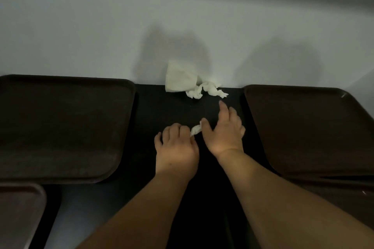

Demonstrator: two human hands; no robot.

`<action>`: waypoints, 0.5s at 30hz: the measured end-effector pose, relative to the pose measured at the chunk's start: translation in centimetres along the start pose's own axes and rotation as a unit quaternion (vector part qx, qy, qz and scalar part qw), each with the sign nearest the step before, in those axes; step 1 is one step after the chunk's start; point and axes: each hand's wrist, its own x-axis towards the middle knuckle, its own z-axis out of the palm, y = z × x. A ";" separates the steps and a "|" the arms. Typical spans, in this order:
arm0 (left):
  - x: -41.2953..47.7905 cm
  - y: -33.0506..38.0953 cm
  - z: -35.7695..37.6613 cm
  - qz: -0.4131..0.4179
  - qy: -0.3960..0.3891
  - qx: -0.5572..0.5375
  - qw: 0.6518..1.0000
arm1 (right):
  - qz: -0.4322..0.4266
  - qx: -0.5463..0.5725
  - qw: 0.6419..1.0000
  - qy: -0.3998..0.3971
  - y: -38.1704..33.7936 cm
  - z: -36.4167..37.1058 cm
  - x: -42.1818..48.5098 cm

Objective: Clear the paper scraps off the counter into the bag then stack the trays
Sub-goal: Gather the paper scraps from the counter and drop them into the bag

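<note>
White paper scrap (196,130) is pinched by curled left hand (176,147), right hand (223,133) splayed.

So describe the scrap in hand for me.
Find the dark counter between the left tray and right tray. There, the small twisted scrap pokes out between the left hand and right hand; the bigger scraps lie by the wall.

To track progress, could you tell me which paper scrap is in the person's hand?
The small twisted scrap held in the left hand; the other scraps lie untouched at the wall.
</note>
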 end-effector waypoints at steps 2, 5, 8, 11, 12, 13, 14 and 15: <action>0.5 0.0 0.1 -0.010 0.024 0.010 1.000 | 0.000 0.007 1.000 0.027 -0.9 0.6 2.6; 0.7 -0.1 0.2 -0.029 -0.014 -0.018 0.999 | -0.042 0.008 0.998 0.036 -2.1 1.5 5.9; 0.9 -0.1 0.1 -0.026 -0.041 -0.020 0.999 | -0.082 -0.025 0.996 0.038 -2.8 2.1 8.0; 1.0 -0.1 -0.3 -0.027 -0.071 -0.010 0.997 | -0.103 -0.059 0.992 0.043 -3.1 2.3 9.0; 1.0 0.0 -0.5 -0.028 -0.072 -0.007 0.997 | -0.108 -0.069 0.991 0.044 -3.1 2.3 9.2; 1.0 0.0 -0.6 -0.030 -0.073 -0.005 0.997 | -0.112 -0.075 0.990 0.044 -3.1 2.3 9.3; 1.0 0.1 -0.7 -0.033 -0.075 -0.004 0.997 | -0.116 -0.077 0.989 0.045 -3.2 2.2 9.4; 1.1 0.1 -0.7 -0.036 -0.078 -0.005 0.996 | -0.120 -0.076 0.989 0.047 -3.2 2.2 9.4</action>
